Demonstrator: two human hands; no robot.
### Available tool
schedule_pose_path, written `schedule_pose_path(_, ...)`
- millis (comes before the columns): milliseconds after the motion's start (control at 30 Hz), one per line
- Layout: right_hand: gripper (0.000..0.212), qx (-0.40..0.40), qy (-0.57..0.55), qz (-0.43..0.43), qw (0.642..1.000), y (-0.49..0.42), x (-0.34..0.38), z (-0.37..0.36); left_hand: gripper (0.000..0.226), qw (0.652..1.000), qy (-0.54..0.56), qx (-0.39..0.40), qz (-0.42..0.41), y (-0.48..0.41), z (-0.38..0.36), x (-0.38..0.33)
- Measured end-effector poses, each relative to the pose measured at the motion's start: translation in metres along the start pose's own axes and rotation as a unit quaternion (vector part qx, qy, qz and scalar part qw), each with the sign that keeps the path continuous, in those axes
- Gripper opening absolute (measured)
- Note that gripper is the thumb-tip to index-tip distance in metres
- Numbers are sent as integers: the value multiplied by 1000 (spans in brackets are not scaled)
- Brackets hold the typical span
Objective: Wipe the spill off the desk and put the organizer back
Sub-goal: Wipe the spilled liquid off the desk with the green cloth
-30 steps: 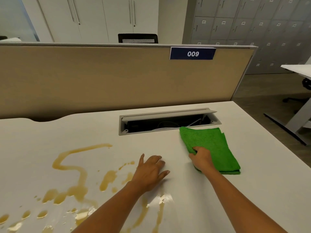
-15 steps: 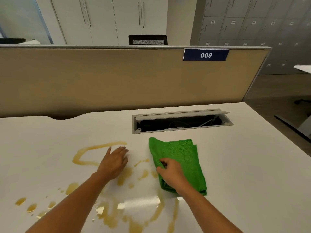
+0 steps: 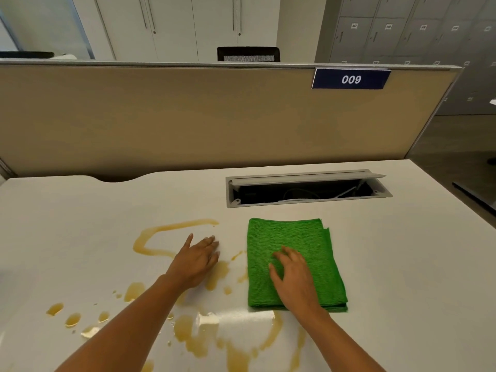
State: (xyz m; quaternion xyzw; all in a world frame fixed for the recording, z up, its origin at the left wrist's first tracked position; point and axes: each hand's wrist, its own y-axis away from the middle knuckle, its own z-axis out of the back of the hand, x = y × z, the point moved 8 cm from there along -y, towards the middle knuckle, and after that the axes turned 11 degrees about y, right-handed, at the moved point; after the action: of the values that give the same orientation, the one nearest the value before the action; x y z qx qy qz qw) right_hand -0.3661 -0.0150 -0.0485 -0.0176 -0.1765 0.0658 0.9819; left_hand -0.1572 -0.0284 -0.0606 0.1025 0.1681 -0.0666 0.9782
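A brown liquid spill (image 3: 150, 238) runs in streaks and drops over the left and near part of the white desk (image 3: 402, 264). A folded green cloth (image 3: 300, 237) lies flat on the desk just right of the spill. My right hand (image 3: 294, 275) presses flat on the cloth's near half, fingers spread. My left hand (image 3: 197, 260) rests palm down on the desk among the streaks, holding nothing. No organizer shows in this view.
An open grey cable tray (image 3: 306, 187) is sunk into the desk behind the cloth. A beige partition (image 3: 188, 116) with a "009" plate (image 3: 351, 79) closes the far edge. Cabinets and lockers stand beyond; floor lies past the desk's right edge.
My right hand dragged the cloth leftward toward the spill, then let go of its edge and laid itself flat on top. My left hand stayed flat on the desk.
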Motion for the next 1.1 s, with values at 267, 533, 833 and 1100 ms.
schedule_pose_path(267, 65, 44, 123, -16, 991, -2, -5, -26, 49, 1000, -2, -10, -10, 1, 1, -1)
schedule_pose_path(533, 66, 40, 126, -37, 990, -19, 9, -34, 49, 999, 26, -19, -13, 0, 2, 1)
schedule_pose_path(833, 65, 51, 125, -28, 990, -41, 39, -48, 50, 996, 48, -70, -16, 4, 9, 9)
schedule_pose_path(1100, 64, 57, 125, -15, 990, -52, 64, -58, 51, 984, 94, -133, 75, 16, 44, 83)
